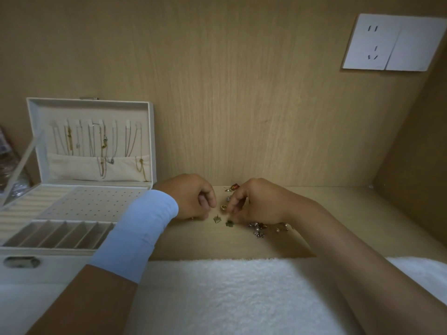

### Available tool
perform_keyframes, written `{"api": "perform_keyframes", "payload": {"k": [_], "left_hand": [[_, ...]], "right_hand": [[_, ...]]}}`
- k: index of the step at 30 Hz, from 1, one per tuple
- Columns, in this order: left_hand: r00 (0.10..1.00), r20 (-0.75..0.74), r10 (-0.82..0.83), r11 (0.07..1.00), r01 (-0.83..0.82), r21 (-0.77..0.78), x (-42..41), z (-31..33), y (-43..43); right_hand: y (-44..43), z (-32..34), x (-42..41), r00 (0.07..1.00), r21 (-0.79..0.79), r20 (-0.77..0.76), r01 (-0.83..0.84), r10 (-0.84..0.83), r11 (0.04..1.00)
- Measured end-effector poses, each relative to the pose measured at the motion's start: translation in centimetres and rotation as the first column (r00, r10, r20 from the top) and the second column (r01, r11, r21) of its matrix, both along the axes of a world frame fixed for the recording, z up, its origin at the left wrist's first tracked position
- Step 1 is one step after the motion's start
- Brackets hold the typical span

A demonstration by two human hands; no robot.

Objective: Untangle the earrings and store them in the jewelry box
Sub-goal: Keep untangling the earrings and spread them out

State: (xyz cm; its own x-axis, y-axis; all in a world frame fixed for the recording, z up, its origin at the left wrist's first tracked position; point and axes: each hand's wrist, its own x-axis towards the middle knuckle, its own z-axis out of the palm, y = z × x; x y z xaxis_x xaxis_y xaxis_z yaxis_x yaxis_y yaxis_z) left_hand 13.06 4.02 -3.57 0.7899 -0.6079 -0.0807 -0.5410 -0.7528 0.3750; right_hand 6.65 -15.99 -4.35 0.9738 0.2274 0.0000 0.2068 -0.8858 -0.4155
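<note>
Loose earrings lie on the wooden shelf between my hands: a red one (234, 186) at the back, a gold hoop-like one (223, 207), a leaf-shaped stud (217, 219), a dark one (229, 223) and a tangled pile (258, 228) under my right wrist. My left hand (193, 197) rests on the shelf with fingers curled, and I see nothing in it. My right hand (254, 201) curls down, its fingertips pinching at the gold earring. The white jewelry box (14, 252) stands open at the left, with a perforated earring panel (96, 201) and several divided compartments (60, 234).
Necklaces hang inside the box's raised lid (89, 141). A white fluffy towel (229, 293) covers the near edge. The wooden back wall carries a white socket plate (387, 42), and a side wall closes the right. Clutter sits behind the box at far left (7, 165).
</note>
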Motion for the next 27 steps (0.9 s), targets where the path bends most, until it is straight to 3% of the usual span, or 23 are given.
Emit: {"api": "perform_keyframes", "payload": {"k": [8,21,24,27], "left_hand": [[0.994,0.100,-0.034,0.995,0.025,0.092,-0.9,-0.9,-1.5],[0.995,0.090,-0.032,0.996,0.024,0.089,-0.6,-1.1,-1.5],[0.993,0.117,-0.015,1.000,0.013,0.021,-0.7,-0.5,-1.3],[0.990,0.143,-0.005,0.994,0.020,-0.104,-1.1,0.0,-2.0]], "right_hand": [[1.4,-1.0,0.0,0.998,-0.122,0.039,0.053,-0.049,0.991],[1.0,-0.7,0.0,0.993,-0.050,0.079,0.097,-0.093,0.994],[-1.1,1.5,-0.1,0.986,0.069,0.105,0.124,-0.131,0.990],[-3.1,3.5,-0.8,0.992,0.073,0.056,0.111,-0.115,0.991]]}}
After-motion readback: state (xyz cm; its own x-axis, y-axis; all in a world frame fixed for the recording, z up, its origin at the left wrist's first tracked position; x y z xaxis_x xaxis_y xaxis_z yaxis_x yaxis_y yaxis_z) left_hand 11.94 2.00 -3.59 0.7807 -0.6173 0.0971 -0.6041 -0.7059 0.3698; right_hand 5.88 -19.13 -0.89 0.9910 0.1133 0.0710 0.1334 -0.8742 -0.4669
